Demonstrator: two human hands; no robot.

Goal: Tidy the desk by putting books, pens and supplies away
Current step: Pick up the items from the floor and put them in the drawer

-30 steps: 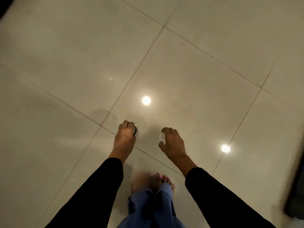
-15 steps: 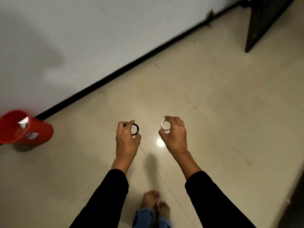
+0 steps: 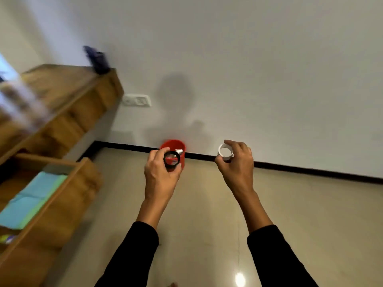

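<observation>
A black tape roll (image 3: 171, 159) is pinched in the curled fingers of the left hand (image 3: 160, 177), held up in front of the red bin (image 3: 173, 146). A white tape roll (image 3: 225, 153) is gripped by the right hand (image 3: 236, 167), well right of the bin. The bin stands on the floor (image 3: 207, 214) against the wall (image 3: 248, 69); a wooden shelf unit (image 3: 68, 112) is seen blurred, left of the bin.

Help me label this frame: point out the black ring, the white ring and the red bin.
black ring (image 3: 171, 159), head view, on its rim
white ring (image 3: 225, 155), head view, on its rim
red bin (image 3: 172, 144), head view, on its upper wall
</observation>
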